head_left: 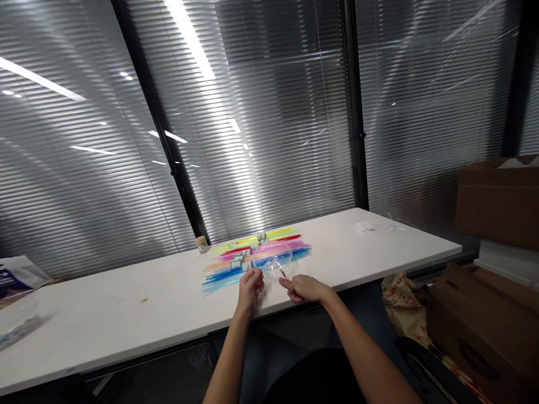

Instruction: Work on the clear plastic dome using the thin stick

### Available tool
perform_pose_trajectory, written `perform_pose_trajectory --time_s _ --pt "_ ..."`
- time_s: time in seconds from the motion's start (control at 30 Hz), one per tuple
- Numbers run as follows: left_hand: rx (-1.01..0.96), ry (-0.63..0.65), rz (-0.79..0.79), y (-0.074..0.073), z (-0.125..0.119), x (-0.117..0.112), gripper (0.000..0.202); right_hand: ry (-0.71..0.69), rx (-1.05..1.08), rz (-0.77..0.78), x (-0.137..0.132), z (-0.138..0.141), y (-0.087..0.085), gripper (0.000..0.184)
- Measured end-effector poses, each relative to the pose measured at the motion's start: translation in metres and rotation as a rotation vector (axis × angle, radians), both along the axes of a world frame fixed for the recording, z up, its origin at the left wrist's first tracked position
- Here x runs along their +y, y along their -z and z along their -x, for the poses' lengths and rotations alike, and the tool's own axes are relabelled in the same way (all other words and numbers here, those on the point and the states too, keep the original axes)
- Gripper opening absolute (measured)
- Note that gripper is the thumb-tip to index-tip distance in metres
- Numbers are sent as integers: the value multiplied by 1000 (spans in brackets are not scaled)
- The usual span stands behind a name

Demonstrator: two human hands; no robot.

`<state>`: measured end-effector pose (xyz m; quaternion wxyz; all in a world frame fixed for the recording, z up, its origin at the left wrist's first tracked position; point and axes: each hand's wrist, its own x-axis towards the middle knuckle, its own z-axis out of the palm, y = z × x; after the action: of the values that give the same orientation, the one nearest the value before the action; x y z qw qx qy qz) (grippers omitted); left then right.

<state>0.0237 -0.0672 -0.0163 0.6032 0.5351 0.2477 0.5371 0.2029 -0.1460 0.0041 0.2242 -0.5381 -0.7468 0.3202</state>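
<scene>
My left hand [251, 283] is closed, fingers curled at the lower left of a clear round thing [291, 259] with a thin pale rim. It seems to hold its edge, though the fingertips hide the contact. In my right hand [304, 287] is a slim reddish-metal tool [283, 271], its tip pointing up and left over the clear thing. Whether it is a pair of scissors or tweezers I cannot make out. Behind both hands, bundles of long thin coloured strands [219, 275] lie side by side in yellow, red, pink, orange and blue, with paper bands [236, 264] round their middles.
A small tan-topped jar [201, 243] stands at the white table's [168, 314] back edge. Crumpled white tissue [364, 226] and clear plastic scraps [396, 228] lie to the right. A clear bag [19, 331] rests at far left. Cardboard boxes [484, 314] and a paper bag [402, 306] stand right.
</scene>
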Motion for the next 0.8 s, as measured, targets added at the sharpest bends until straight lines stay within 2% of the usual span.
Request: perform_pose_trajectory --time_s 0.43,0.57,0.8 --pt "35 25 -48 6 1 6 35 -1 -8 6 1 0 0 65" --pt "34 -29 -63 5 0 4 36 8 16 -9 3 -1 3 64" --pt "-109 -138 4 -1 -2 -2 45 11 92 3 6 -4 11 63"
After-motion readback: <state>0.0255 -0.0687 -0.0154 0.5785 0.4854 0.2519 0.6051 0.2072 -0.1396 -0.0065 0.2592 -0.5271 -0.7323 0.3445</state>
